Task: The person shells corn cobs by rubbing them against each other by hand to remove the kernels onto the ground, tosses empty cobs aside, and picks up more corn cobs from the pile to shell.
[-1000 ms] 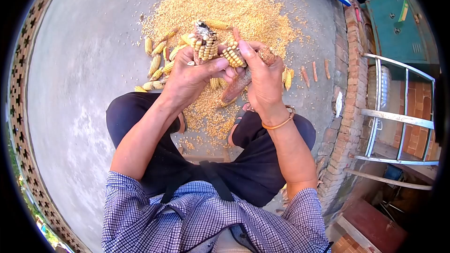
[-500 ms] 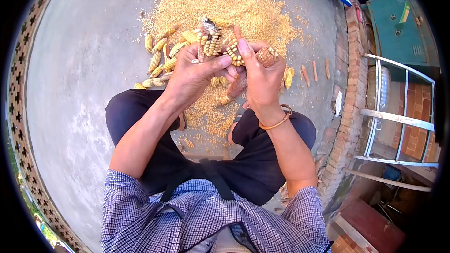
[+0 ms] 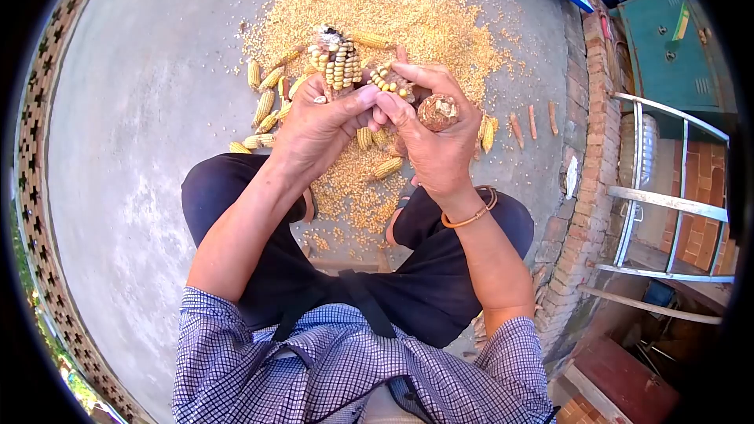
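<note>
My left hand (image 3: 314, 122) is closed around a piece of corn cob (image 3: 339, 64). Rows of pale yellow kernels cover its upper part, and its tip is dark and ragged. My right hand (image 3: 441, 145) grips a second, partly stripped corn cob piece (image 3: 388, 83) with a few rows of kernels left on it. A bare cob (image 3: 437, 112) is also in that hand, its cut-looking round end facing me. Both thumbs meet between the two kernelled pieces. My fingers hide the lower parts of the cobs.
Loose kernels (image 3: 377, 12) are heaped on the concrete floor beyond my hands, with more between my feet. Unshelled ears (image 3: 264, 107) lie at the left of the heap. Thin bare cobs (image 3: 532, 121) lie at the right, near a brick edge (image 3: 591, 180) and a metal frame (image 3: 667, 198).
My right hand has rotated, turning the bare cob's end toward me, and its thumb has dropped toward my left thumb. The left hand's cob has shifted slightly left.
</note>
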Demonstrator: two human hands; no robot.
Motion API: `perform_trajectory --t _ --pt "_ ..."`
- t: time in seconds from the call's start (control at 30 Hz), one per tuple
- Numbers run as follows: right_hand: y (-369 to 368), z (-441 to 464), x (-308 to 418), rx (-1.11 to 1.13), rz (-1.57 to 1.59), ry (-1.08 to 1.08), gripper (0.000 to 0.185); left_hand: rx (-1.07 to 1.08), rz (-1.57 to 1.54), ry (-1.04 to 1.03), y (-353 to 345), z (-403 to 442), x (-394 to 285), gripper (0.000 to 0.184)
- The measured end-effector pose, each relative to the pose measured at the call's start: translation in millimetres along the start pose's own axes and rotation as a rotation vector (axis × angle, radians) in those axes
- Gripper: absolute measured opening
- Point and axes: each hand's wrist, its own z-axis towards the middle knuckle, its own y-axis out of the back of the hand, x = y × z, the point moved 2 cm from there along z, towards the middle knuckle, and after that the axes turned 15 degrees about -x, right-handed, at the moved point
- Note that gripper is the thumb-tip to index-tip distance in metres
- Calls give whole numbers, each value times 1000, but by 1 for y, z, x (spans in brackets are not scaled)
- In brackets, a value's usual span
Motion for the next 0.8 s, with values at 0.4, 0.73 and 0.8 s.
perform_trajectory --t 0.4,0.73,0.8 --pt "4 -4 -9 -100 265 -410 6 16 75 -6 -3 -2 5 17" --pt "-1 -7 -12 -156 554 -776 11 -19 155 19 0 -1 9 17" --pt "0 -7 -11 -172 527 -775 11 -68 156 3 1 0 12 20"
